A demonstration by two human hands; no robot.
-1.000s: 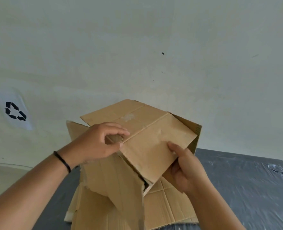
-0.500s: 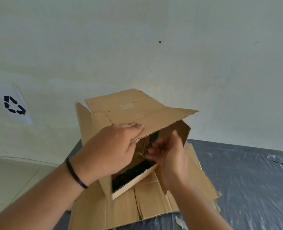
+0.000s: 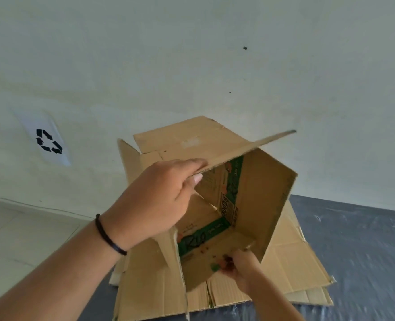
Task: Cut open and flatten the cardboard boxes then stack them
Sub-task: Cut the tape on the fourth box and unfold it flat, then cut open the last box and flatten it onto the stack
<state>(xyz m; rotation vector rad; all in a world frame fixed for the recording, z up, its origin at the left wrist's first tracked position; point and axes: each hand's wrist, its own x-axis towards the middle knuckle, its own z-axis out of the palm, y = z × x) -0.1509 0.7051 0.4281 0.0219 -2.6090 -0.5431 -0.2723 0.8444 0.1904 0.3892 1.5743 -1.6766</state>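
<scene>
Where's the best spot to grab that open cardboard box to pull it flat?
Probably by its free panel edges: the left hand pinches the raised top flap from the near side, the right hand grips the low edge. Thin, exposed edges suit a pinch.

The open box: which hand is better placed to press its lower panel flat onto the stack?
Probably the right hand: it already grips the near lower edge of the open box, just above the flattened cardboard stack. The left hand is up high, gripping the top flap.
</scene>
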